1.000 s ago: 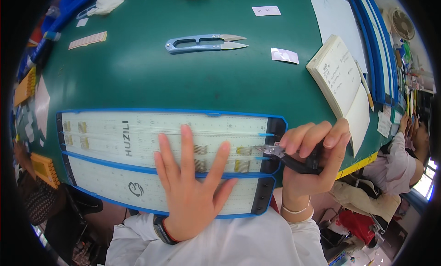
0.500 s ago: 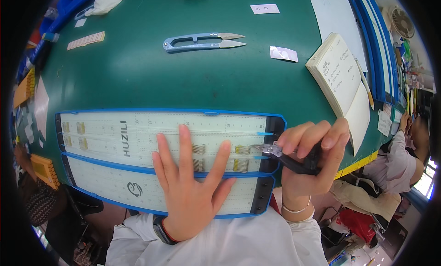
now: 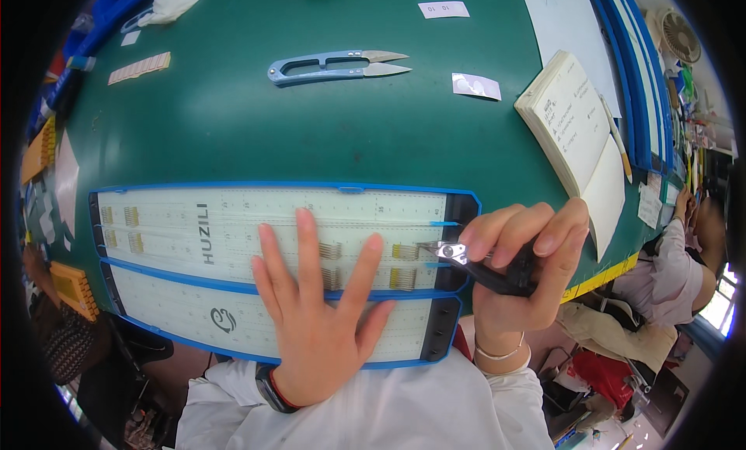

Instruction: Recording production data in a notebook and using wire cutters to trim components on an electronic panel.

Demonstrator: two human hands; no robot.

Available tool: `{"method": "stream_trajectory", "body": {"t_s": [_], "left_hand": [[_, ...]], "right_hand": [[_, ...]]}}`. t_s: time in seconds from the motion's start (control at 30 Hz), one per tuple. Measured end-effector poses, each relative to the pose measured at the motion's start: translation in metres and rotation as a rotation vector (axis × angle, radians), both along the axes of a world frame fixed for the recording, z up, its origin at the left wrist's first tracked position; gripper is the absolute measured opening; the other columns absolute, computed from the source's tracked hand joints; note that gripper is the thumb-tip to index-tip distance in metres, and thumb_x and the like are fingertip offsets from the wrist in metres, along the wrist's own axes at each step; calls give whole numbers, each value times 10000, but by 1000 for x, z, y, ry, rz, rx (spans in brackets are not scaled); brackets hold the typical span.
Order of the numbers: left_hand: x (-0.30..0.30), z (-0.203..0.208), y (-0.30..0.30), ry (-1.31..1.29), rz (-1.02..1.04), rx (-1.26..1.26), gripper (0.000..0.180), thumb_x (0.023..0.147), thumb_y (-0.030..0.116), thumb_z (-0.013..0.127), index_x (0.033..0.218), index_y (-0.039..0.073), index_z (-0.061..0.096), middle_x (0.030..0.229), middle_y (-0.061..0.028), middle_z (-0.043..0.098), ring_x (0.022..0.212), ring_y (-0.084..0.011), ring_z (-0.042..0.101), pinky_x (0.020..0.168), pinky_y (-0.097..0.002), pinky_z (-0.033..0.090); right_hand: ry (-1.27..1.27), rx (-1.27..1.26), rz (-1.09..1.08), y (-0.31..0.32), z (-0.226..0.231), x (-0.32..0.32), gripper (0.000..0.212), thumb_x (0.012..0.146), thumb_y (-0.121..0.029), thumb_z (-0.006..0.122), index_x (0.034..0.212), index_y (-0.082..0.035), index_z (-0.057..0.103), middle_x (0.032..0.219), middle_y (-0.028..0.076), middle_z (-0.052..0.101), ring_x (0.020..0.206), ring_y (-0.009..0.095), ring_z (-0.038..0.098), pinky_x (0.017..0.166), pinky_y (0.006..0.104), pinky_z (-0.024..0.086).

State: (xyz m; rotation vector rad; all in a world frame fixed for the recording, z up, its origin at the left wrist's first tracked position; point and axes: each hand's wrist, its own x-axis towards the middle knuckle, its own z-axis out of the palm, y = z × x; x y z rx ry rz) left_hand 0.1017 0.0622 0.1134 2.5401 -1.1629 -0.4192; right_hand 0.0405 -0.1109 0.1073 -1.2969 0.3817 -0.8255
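A long flat case (image 3: 171, 252) with blue rims and white ruled panels lies unfolded before me. My left hand (image 3: 315, 306) rests on it, fingers spread, with nothing in its grasp. Thin lines run lengthwise over the far panel, past small rows of fine metal pieces (image 3: 402, 279) near the right end. My right hand (image 3: 528, 256) is closed around black-handled pliers (image 3: 497, 277). Their bright metal jaws reach over the right end of the case, beside the upper row of metal pieces. Whether the jaws touch anything is too small to tell.
Blue thread snips (image 3: 339, 68) lie beyond the case on the green table (image 3: 233, 139). An open notebook (image 3: 571, 131) with a pen (image 3: 616, 139) is at the right. Small pale labels (image 3: 476, 86) and a strip (image 3: 140, 68) lie about. Another person (image 3: 660, 267) sits far right.
The pliers' jaws have shifted slightly left and turned, catching more light. My left hand stays spread on the case. The whole view has shifted a little.
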Motion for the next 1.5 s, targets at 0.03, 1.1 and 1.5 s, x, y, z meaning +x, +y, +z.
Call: {"method": "stream_trajectory", "body": {"t_s": [0.03,1.1,1.5], "left_hand": [[0,0,0,-2,1,0,569,802,317,611,1339,179,481,1480,-291,169,1347,-537,100,1048,-639,63],[-8,-7,6,-7,-182,-150,484,793,272,657,1190,40,506,1390,-132,438,1332,-355,330,1044,-646,-62],[-8,-2,2,63,-175,-162,492,770,160,662,1209,42,474,1372,-142,461,1296,-300,411,1088,-543,66]], "right_hand": [[-1,2,1,0,0,0,315,1019,-332,233,842,-83,309,612,111,466,555,233,559,604,355,519],[-43,75,13,3,3,0,323,1016,-361,220,852,-99,314,647,94,465,607,251,570,651,387,519],[-82,82,20,0,0,-3,327,1017,-357,234,849,-88,315,636,105,459,595,252,567,637,378,516]]}}
